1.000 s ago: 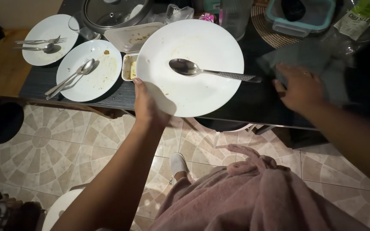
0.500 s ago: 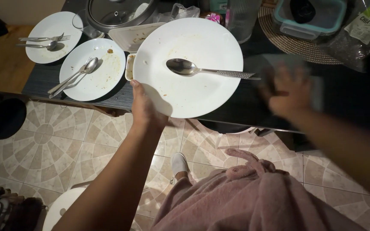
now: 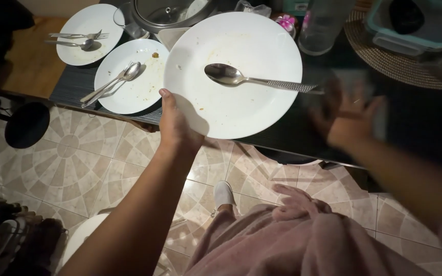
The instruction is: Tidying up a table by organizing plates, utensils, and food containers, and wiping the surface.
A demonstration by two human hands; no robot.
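Left hand (image 3: pixel 176 125) gripping big white plate (image 3: pixel 262 115) holding one spoon (image 3: pixel 254 79), right hand (image 3: pixel 351 120) blurred, grip unclear, two more dirty plates (image 3: pixel 144 92) with cutlery on worktop (image 3: pixel 425 128)

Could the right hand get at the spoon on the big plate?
Probably yes. The right hand is blurred but empty-looking, close to the spoon handle's tip jutting over the plate rim, with nothing between them.

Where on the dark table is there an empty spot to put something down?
The bare stretch of dark table lies right of the big plate held by the left hand, below the woven mat, where the blurred right hand hovers. The left end is crowded: two used plates with cutlery, the cooker lid and a tumbler.
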